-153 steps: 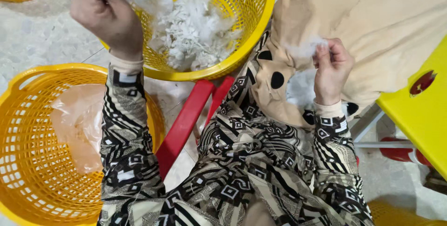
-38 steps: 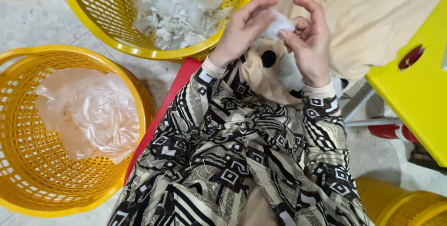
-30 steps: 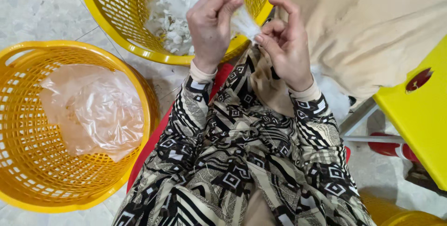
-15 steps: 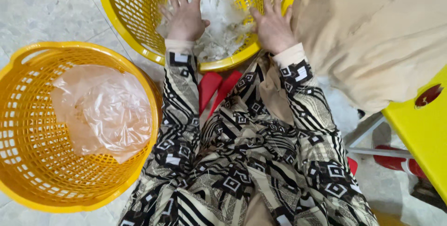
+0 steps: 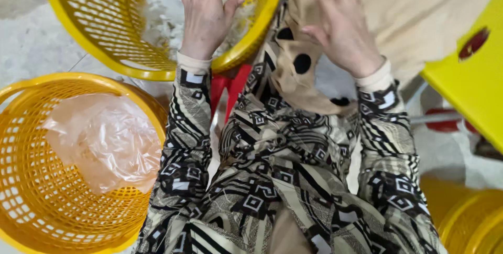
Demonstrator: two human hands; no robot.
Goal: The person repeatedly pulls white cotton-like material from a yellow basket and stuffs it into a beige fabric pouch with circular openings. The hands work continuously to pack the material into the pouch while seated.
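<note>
Hands first: your left hand [image 5: 205, 14] lies flat and spread, fingers straight, palm down over the white fluffy stuffing [image 5: 160, 10] inside the far yellow basket [image 5: 105, 39]. Its grip is released; it presses on or hovers just above the stuffing, and you cannot tell from this view whether the palm actually touches it. The thumb points right, toward the basket's near rim.

Your right hand [image 5: 343, 26] is also open, fingers fanned and slightly blurred, holding nothing. It sits to the right of the basket, outside its rim, above the tan fabric piece with black spots [image 5: 298, 76] that rests on your lap. A patch of white stuffing shows at the opening of that fabric, just below the right wrist. Behind the hand spreads a larger beige cloth [image 5: 419, 8].

So the stuffing lies directly under the left palm and well to the left of the right hand, with the basket rim between them.

Near left, a second yellow basket [image 5: 31, 201] stands on the floor [image 5: 31, 50] with a crumpled clear plastic bag [image 5: 105, 141] inside it. A red stool edge [image 5: 230, 86] shows between your forearms, and a yellow stool [image 5: 471, 76] sits at the right edge.
</note>
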